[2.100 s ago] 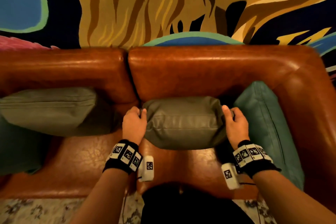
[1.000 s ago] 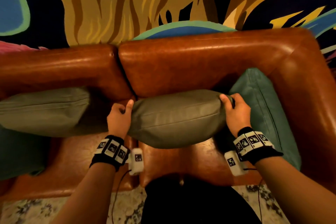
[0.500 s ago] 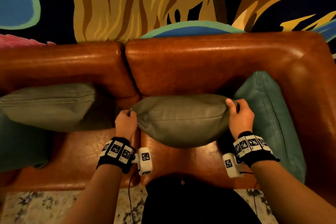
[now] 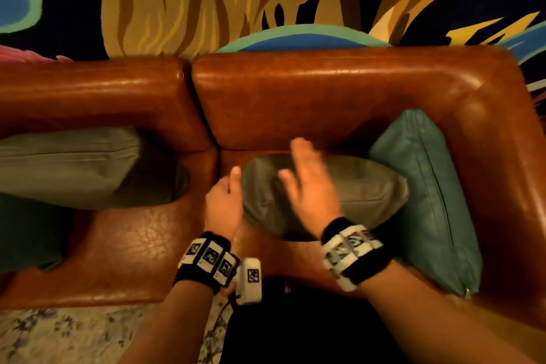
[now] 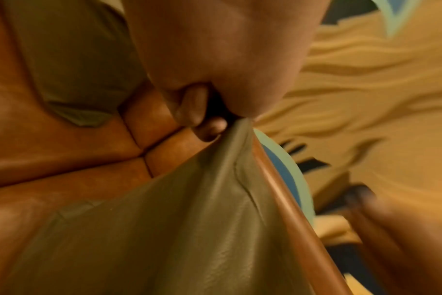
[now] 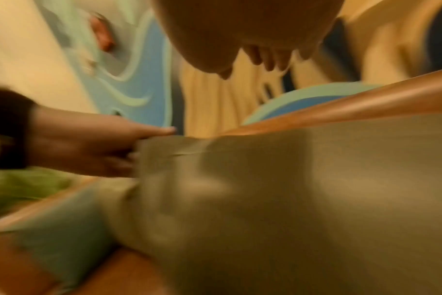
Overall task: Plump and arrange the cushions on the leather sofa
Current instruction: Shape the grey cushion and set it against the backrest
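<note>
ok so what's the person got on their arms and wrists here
Both forearms are bare, with no sleeves. Each wrist carries a black fabric wristband ringed with white square tiles printed with black-and-white fiducial markers. A small white box bearing another such marker hangs by the left wrist, with a thin dark cable trailing below it. The right band's markings are blurred. No gloves or rings are visible.

Two olive cushions, one teal cushion, one leather sofa, two hands
</note>
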A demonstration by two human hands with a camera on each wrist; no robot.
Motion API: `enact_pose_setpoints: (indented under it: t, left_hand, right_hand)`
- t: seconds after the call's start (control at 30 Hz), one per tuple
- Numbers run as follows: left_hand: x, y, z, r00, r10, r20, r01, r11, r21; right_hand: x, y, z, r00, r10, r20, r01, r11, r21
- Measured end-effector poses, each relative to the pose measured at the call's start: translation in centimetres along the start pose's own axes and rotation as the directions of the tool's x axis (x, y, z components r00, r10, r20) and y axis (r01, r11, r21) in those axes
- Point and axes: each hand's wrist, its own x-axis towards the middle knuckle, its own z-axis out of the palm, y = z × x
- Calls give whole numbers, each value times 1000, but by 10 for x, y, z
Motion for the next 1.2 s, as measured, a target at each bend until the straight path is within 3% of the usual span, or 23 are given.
enact_pose_setpoints:
  t: [0.07, 0.13, 0.2, 0.27, 0.33, 0.4, 0.47, 0.6, 0.67, 0.73, 0.77, 0.8, 0.9, 0.93, 1.0, 1.07, 1.13, 1.2]
  left_hand:
    - [-17, 3, 10, 982, 160, 102, -155, 986, -60]
    - [-19, -1, 7, 969, 184, 166, -148, 967, -207]
    - [-15, -4, -5, 973, 34, 227, 56, 924, -379]
    - [-9, -10, -15, 958, -102, 269, 217, 870, -443]
    - [-4, -18, -27, 959, -126, 255, 226, 882, -413]
    - [6, -36, -34, 960, -140, 244, 229, 893, -388]
    - [14, -55, -39, 962, -146, 229, 225, 900, -373]
    - [19, -53, -41, 986, -92, 138, 121, 968, -219]
    - [23, -47, -40, 993, -112, 31, 114, 991, -66]
    - [29, -42, -40, 980, -194, -42, 193, 981, -23]
    - [30, -42, -40, 974, -223, -51, 222, 975, -15]
    - [28, -37, -40, 973, -228, -44, 228, 974, -1]
    - [22, -29, -43, 990, -143, -8, 143, 990, -4]
    - [21, -29, -52, 991, -132, -10, 131, 991, -23]
    - [31, -45, -82, 981, -173, -90, 164, 982, -99]
    - [42, -68, -126, 927, -332, -174, 279, 921, -271]
    - [52, -73, -169, 860, -402, -314, 335, 909, -248]
    - [54, -51, -193, 878, -310, -364, 280, 951, -134]
  right_hand:
    - [-5, -52, 31, 974, -107, 197, 56, 968, 245]
    - [-6, -66, 57, 958, -137, 250, 66, 960, 274]
    - [-4, -43, 71, 949, -93, 300, 40, 983, 181]
    - [-6, -10, 77, 937, -81, 340, 112, 991, -72]
    - [-8, 21, 74, 934, -36, 355, 161, 931, -327]
    - [-9, 55, 58, 950, 119, 289, 28, 889, -458]
    - [-11, 92, 33, 944, 254, 211, -111, 846, -522]
    - [-15, 116, -1, 928, 349, 128, -212, 781, -587]
    - [-12, 112, -10, 866, 493, -84, -456, 709, -538]
    - [-5, 103, -23, 684, 713, -156, -720, 625, -301]
    - [-3, 100, -26, 621, 770, -144, -783, 604, -149]
    - [-2, 94, -29, 616, 777, -127, -784, 621, -6]
    - [-6, 66, -40, 805, 588, -83, -574, 806, 145]
    - [-9, 62, -48, 835, 545, -80, -527, 833, 169]
    - [-12, 69, -67, 822, 552, -144, -524, 830, 190]
    - [-13, 81, -86, 742, 636, -211, -603, 771, 203]
    - [-8, 78, -94, 679, 689, -252, -630, 724, 281]
    - [3, 49, -86, 753, 624, -210, -555, 773, 306]
